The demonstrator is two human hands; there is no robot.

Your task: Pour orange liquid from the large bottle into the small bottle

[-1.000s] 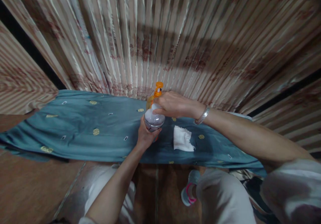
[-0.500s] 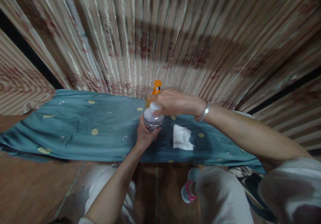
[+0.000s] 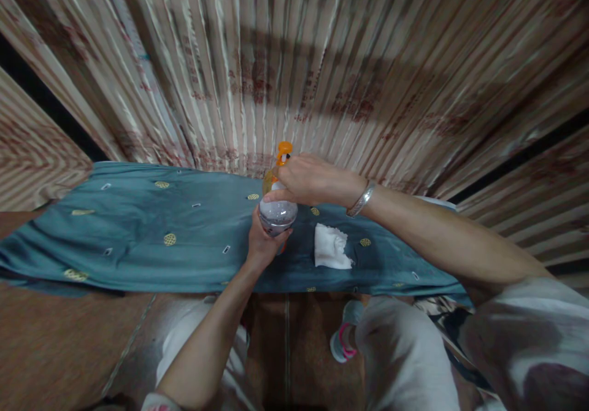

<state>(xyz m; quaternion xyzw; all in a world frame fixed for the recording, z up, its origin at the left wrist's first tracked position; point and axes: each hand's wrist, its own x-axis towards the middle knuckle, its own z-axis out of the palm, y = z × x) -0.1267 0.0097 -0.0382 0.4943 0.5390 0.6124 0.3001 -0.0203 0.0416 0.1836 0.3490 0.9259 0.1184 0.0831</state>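
Round the lower part of a clear, round-shouldered bottle (image 3: 278, 213) are the fingers of my left hand (image 3: 263, 242), closed on it. My right hand (image 3: 301, 179) reaches over the bottle's top, its thumb and fingers closed about the white cap (image 3: 277, 187), most of which they hide. Just behind stands a second bottle (image 3: 284, 147) with an orange top and a yellowish body, partly covered by my right hand. To the right of the clear bottle, a folded white cloth (image 3: 330, 248) lies on the blue-green tablecloth (image 3: 138, 227).
A pleated, patterned curtain (image 3: 207, 61) hangs close behind the narrow covered table. Below its front edge are a tiled floor (image 3: 83, 337), my knees and a shoe (image 3: 341, 343) with pink trim. Dark bars slant across the curtain at both sides.
My right hand has shifted over the white cap and now covers more of it. The left hand keeps its hold on the bottle. The whole view has moved slightly.
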